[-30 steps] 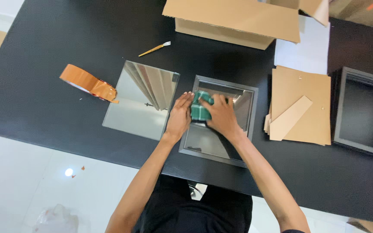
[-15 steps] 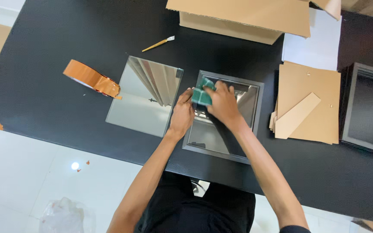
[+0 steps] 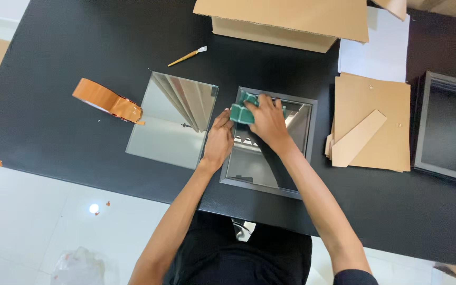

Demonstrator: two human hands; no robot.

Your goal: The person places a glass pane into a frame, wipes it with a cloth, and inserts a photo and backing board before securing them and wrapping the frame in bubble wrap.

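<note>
A dark grey picture frame (image 3: 306, 153) lies flat on the black table (image 3: 54, 68), with a glass pane set in it. My right hand (image 3: 267, 121) presses a green cloth (image 3: 241, 111) onto the glass near the frame's top left corner. My left hand (image 3: 218, 141) rests flat on the frame's left edge, fingers together, holding it down. A loose glass sheet (image 3: 172, 119) lies just left of the frame, touching my left hand's side.
A roll of brown tape (image 3: 106, 100) lies left of the glass sheet. A small brush (image 3: 187, 55) sits behind it. A cardboard box (image 3: 286, 21) stands at the back. Brown backing boards (image 3: 373, 124), white paper (image 3: 373, 47) and a second dark frame (image 3: 449, 129) lie right.
My right hand has slid the green cloth up and left across the glass, from the middle of the pane's top edge toward its top left corner. My left hand has stayed on the frame's edge.
</note>
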